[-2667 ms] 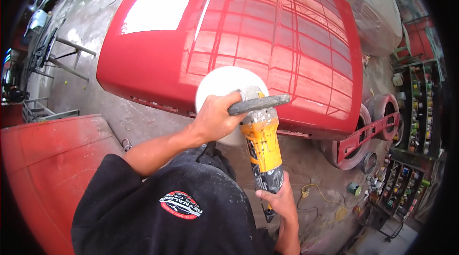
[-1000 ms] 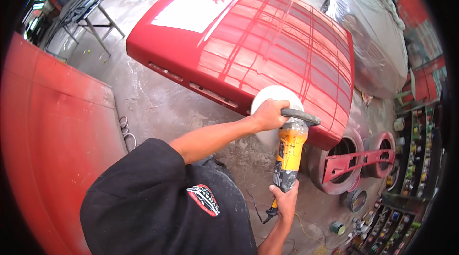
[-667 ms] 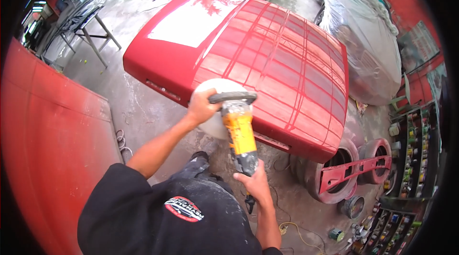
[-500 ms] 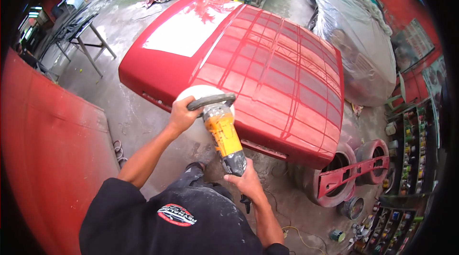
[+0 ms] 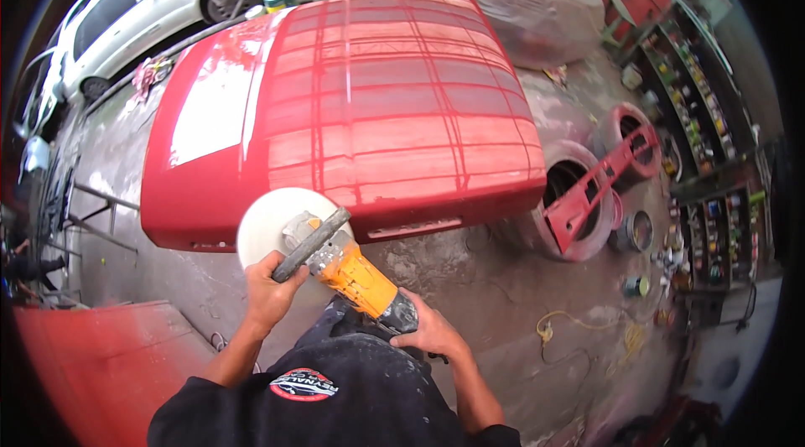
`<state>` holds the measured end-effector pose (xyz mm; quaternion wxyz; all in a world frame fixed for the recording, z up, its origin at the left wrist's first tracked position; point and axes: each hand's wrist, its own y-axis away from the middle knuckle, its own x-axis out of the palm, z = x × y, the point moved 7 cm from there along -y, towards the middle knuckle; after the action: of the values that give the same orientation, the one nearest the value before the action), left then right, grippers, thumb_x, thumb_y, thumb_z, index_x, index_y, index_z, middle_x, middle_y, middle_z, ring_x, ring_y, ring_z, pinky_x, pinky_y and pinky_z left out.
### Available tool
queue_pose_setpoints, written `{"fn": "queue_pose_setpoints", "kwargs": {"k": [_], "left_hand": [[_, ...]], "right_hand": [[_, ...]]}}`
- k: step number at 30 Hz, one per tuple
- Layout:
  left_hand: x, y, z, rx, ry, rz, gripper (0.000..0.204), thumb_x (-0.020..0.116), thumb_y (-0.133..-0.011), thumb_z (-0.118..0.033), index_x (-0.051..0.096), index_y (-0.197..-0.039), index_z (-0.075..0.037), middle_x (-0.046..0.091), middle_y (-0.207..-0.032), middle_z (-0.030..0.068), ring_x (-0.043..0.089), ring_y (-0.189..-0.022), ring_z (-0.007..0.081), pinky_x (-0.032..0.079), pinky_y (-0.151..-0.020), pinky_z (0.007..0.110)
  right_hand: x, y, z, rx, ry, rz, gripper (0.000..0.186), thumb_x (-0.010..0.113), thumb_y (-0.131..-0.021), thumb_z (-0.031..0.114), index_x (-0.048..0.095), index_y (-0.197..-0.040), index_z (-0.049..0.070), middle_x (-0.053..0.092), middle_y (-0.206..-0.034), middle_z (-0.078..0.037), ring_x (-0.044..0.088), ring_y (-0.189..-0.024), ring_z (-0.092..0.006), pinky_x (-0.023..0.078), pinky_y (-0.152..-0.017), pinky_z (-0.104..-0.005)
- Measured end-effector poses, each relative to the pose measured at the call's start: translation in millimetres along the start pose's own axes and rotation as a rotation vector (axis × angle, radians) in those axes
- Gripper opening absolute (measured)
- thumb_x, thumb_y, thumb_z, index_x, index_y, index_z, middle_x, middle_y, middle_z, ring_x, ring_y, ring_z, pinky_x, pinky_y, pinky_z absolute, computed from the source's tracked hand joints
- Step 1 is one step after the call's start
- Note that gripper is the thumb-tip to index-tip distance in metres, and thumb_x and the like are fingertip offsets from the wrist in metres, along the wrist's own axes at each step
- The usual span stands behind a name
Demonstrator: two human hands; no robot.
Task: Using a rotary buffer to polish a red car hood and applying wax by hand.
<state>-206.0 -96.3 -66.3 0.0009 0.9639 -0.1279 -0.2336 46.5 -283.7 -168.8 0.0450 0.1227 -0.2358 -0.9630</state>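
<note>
My left hand (image 5: 270, 294) is closed around the dark side handle (image 5: 314, 241) of a yellow and black power polisher (image 5: 356, 278). At the tool's rear end, my right hand (image 5: 432, 331) grips its dark body. The round white pad (image 5: 262, 220) faces away from me and overlaps the near edge of a large glossy red vehicle panel (image 5: 402, 103). Whether pad and panel touch, I cannot tell. Bright sky and dark roof lines reflect across the panel's surface.
Stacked tires (image 5: 579, 246) with a red slotted part (image 5: 587, 195) across them stand to the right. Shelves of small containers (image 5: 713, 237) line the far right. A yellow cord (image 5: 558, 317) lies on the floor. At lower left is a red panel (image 5: 109, 363); white cars (image 5: 138, 11) stand behind.
My view has swung to the right, so the panel appears farther left. The polisher is tilted more to the left, its pad lower in view. Both hands keep their hold.
</note>
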Motion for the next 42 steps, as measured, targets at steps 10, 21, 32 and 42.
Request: {"fn": "queue_pose_setpoints", "kwargs": {"k": [10, 21, 32, 42], "left_hand": [[5.5, 2.0, -40.2, -0.004, -0.110, -0.005, 0.023, 0.081, -0.082, -0.009, 0.061, -0.078, 0.001, 0.051, -0.062, 0.0018, 0.046, -0.066, 0.0083, 0.042, -0.058, 0.032], [68.1, 39.3, -25.5, -0.072, -0.286, -0.135, 0.023, 0.082, -0.079, -0.017, 0.069, -0.090, 0.000, 0.068, -0.078, 0.0205, 0.067, -0.070, 0.0317, 0.051, -0.068, 0.044], [124.0, 73.8, 14.0, -0.444, -0.071, -0.069, 0.019, 0.075, -0.084, -0.010, 0.067, -0.099, -0.002, 0.061, -0.073, -0.0008, 0.048, -0.057, 0.0070, 0.037, -0.052, 0.027], [212.5, 76.8, 23.9, -0.447, -0.214, -0.103, 0.032, 0.077, -0.082, -0.010, 0.069, -0.111, 0.000, 0.064, -0.078, 0.0023, 0.052, -0.059, 0.0096, 0.040, -0.051, 0.030]], "right_hand": [[2.5, -3.1, -13.9, -0.038, -0.004, -0.073, 0.102, 0.094, -0.067, 0.024, 0.046, -0.154, 0.005, 0.066, -0.135, -0.022, 0.063, -0.128, -0.0329, 0.047, -0.109, -0.0396], [-107.5, 172.4, -213.0, 0.226, -0.146, -0.671, 0.067, 0.083, -0.085, 0.021, 0.057, -0.143, 0.000, 0.075, -0.103, -0.017, 0.072, -0.095, -0.0237, 0.057, -0.087, -0.0381], [-218.9, 297.2, 96.8, -0.905, -0.597, -0.581, 0.037, 0.084, -0.090, 0.019, 0.070, -0.113, -0.006, 0.073, -0.088, -0.016, 0.071, -0.082, -0.0262, 0.059, -0.077, -0.0379], [-326.8, 319.0, 198.8, -1.274, 0.085, -0.455, 0.083, 0.077, -0.081, 0.065, 0.066, -0.120, -0.007, 0.070, -0.093, -0.013, 0.067, -0.087, -0.0298, 0.056, -0.080, -0.0414]]}}
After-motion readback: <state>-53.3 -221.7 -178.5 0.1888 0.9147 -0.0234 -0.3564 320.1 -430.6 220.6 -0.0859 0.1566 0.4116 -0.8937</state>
